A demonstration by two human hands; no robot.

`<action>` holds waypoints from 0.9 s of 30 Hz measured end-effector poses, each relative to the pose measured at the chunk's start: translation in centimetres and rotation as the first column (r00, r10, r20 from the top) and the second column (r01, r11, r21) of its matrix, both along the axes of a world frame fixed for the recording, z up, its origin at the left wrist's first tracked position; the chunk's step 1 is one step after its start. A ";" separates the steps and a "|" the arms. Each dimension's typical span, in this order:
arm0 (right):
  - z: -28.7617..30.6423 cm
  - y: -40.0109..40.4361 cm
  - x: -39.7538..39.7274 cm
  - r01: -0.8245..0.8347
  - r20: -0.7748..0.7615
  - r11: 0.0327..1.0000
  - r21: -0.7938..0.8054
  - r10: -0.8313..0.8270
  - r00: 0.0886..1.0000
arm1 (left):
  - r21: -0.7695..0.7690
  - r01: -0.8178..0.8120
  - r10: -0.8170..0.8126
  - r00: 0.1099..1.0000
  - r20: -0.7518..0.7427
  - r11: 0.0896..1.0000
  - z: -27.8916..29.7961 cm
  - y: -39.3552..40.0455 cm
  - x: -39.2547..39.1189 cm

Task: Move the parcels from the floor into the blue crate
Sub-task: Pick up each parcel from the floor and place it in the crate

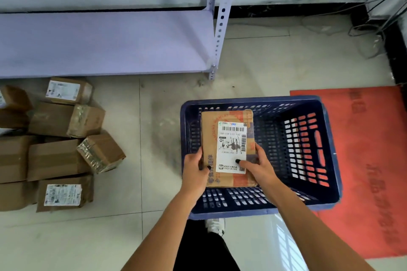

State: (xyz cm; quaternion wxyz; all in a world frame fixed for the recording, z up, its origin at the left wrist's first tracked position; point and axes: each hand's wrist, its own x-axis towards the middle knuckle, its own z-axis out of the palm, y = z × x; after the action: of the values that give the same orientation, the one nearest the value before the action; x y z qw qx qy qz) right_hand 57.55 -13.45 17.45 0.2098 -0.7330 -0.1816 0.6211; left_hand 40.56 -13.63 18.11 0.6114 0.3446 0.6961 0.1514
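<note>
A brown cardboard parcel [229,121] with a white shipping label lies inside the blue crate [330,154], toward its left side. My left hand [195,171] grips the parcel's near left edge, thumb on top. My right hand [259,167] grips its near right corner, thumb pressing on the label. Whether the parcel rests on the crate's floor or hangs just above it, I cannot tell. Several more brown parcels [55,138] lie in a heap on the tiled floor at the left.
A pale metal shelf unit [110,42] stands behind the heap, its post [217,39] just beyond the crate. A red mat [370,160] lies under and right of the crate. Cables [374,28] trail in the far right corner. My shoe [217,225] stands near the crate's front wall.
</note>
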 end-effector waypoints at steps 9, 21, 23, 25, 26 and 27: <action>-12.2 1.2 -0.8 -0.144 -0.014 0.985 -0.092 0.143 0.990 | -0.116 -0.109 0.102 0.993 -0.058 0.987 -11.0 0.6 2.1; -20.6 3.9 -2.7 -0.157 0.009 0.977 -0.147 0.160 0.987 | -0.219 -0.344 0.345 0.938 -0.035 0.913 -18.3 3.1 2.7; -20.8 4.1 -3.0 -0.166 0.033 0.972 -0.164 0.174 0.984 | -0.238 -0.367 0.370 0.928 -0.030 0.900 -18.6 3.1 2.7; -21.1 4.0 -3.0 -0.168 0.051 0.970 -0.175 0.179 0.983 | -0.249 -0.369 0.376 0.926 -0.018 0.896 -18.8 3.3 2.9; -21.2 3.9 -3.0 -0.160 0.054 0.973 -0.169 0.171 0.984 | -0.249 -0.369 0.376 0.926 -0.019 0.896 -18.9 3.4 2.9; -21.4 3.9 -3.0 -0.154 0.057 0.974 -0.166 0.165 0.985 | -0.247 -0.369 0.375 0.927 -0.024 0.896 -19.1 3.7 3.0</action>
State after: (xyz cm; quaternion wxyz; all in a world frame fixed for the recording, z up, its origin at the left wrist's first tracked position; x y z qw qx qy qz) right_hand 54.52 -9.58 -3.96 0.0926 -0.7521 -0.1964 0.6223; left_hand 43.52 -9.96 -0.97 0.6177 0.1247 0.7549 0.1817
